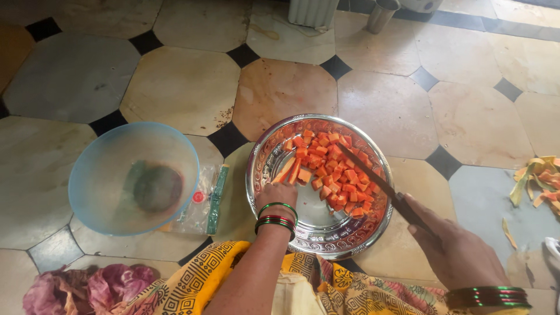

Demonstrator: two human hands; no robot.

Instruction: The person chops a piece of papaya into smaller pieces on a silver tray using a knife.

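A shiny steel plate (265, 153) lies on the tiled floor, heaped with several small orange fruit cubes (338, 175). My left hand (276, 194) reaches into the plate's near left side, its fingers closed on orange fruit slices (290, 171) that rest in the plate. My right hand (452, 248) grips the handle of a dark knife (373, 178). The blade lies slantwise over the cubes, its tip toward the plate's far side. Green and red bangles sit on both wrists.
A translucent blue bowl (87, 181) stands left of the plate, with a green-handled tool (216, 199) and a plastic bag beside it. Orange and yellow peels (536, 181) lie on the floor at right. A steel tumbler (380, 15) stands at the far edge. Purple cloth (87, 289) at lower left.
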